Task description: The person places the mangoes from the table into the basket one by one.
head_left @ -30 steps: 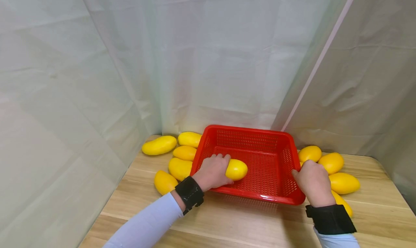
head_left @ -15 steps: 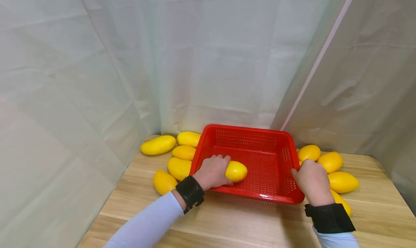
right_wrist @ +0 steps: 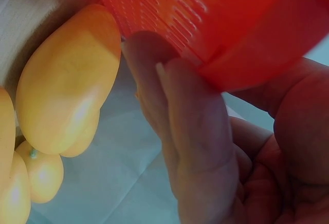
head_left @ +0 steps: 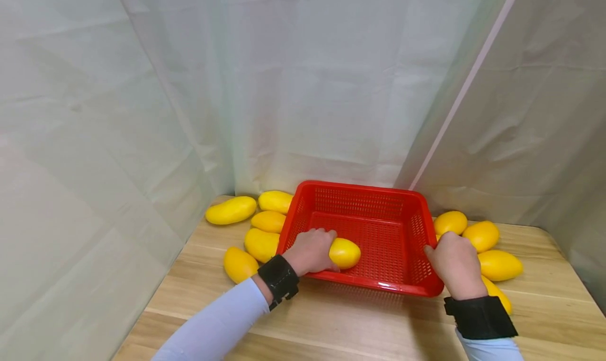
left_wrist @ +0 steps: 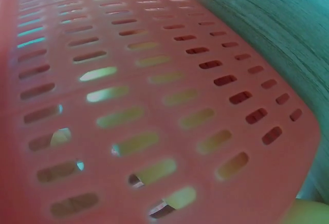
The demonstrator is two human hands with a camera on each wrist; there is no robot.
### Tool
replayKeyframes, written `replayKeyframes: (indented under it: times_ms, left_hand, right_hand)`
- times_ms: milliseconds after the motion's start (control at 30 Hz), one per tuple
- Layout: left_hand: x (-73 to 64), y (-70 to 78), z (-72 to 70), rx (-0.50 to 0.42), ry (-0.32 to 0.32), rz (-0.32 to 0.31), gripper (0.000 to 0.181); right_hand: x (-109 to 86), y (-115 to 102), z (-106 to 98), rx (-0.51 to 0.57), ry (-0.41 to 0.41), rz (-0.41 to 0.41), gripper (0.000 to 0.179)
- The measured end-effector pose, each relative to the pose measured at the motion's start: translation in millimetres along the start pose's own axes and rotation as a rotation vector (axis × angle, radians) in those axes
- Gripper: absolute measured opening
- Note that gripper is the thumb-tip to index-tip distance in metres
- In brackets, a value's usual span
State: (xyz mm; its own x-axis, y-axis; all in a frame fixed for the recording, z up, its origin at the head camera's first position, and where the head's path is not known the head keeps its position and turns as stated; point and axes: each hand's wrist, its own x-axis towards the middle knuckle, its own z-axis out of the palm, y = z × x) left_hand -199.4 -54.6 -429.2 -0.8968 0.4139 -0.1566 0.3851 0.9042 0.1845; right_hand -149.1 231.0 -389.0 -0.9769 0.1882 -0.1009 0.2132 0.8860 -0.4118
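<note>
A red plastic basket (head_left: 366, 188) with slotted walls stands on the wooden table. Over its left front part, my left hand (head_left: 310, 253) grips a yellow mango (head_left: 345, 253) from above, reaching across the rim. In the left wrist view the basket wall (left_wrist: 169, 90) fills most of the picture, with yellow showing through some slots. My right hand (head_left: 455, 266) grips the basket's right rim; in the right wrist view its fingers (right_wrist: 198, 131) lie against the outside of the red wall (right_wrist: 169, 8), with the thumb on the other side of the rim.
Several mangoes (head_left: 262, 245) lie left of the basket, one mango (head_left: 231, 210) farther out. More mangoes (head_left: 499, 265) lie on the right, close to my right hand. Pale cloth (head_left: 326, 87) hangs behind the wooden table (head_left: 350, 329).
The mango in my left hand has sunk slightly lower in the basket, toward its front wall. My right hand and the basket have stayed practically in place.
</note>
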Motion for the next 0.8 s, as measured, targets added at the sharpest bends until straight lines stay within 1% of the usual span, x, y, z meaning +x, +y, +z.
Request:
replayKeyframes:
  times_ms: [233, 433, 800]
  left_hand:
    - [-1.5, -1.2, -1.1, -0.034, -0.014, -0.010, 0.074]
    - [-3.4, -3.5, -3.0, -0.068, -0.007, -0.005, 0.066]
    - [-10.6, -2.6, -10.2, -0.082, 0.006, 0.017, 0.072]
  right_hand:
    - [-0.7, 0, 0, 0.003, -0.001, 0.001, 0.034]
    - [-0.7, 0, -1, 0.009, -0.010, 0.008, 0.035]
    - [-0.1, 1, 0, 0.008, -0.006, 0.006, 0.036]
